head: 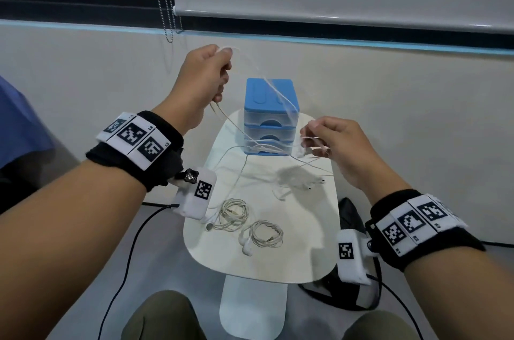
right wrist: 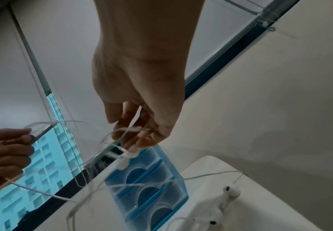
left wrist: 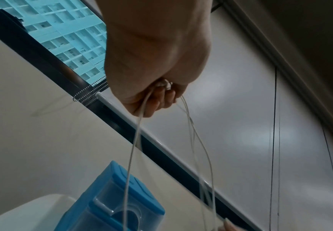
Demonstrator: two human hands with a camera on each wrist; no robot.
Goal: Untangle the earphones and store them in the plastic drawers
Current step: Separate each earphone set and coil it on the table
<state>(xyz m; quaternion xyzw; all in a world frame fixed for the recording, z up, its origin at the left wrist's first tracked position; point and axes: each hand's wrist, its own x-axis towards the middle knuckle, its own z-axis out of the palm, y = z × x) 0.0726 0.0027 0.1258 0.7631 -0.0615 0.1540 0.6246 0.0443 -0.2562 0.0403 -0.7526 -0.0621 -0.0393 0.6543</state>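
Note:
A tangle of white earphone cable (head: 258, 145) stretches in the air between my two hands, above a small white table (head: 311, 250). My left hand (head: 207, 77) is raised high at the left and grips the cable (left wrist: 140, 125) in a closed fist. Lower on the right, my right hand (head: 331, 139) pinches other strands (right wrist: 126, 132) with curled fingers. The blue plastic drawer unit (head: 271, 117) stands at the table's far end, its drawers closed. Loose earbuds (head: 308, 185) of the tangle lie on the table in front of it.
Two coiled white earphone sets (head: 233, 214) (head: 264, 234) lie on the near part of the table. A black bag (head: 350, 217) sits on the floor at the right. A bead chain (head: 167, 20) hangs from the window blind behind.

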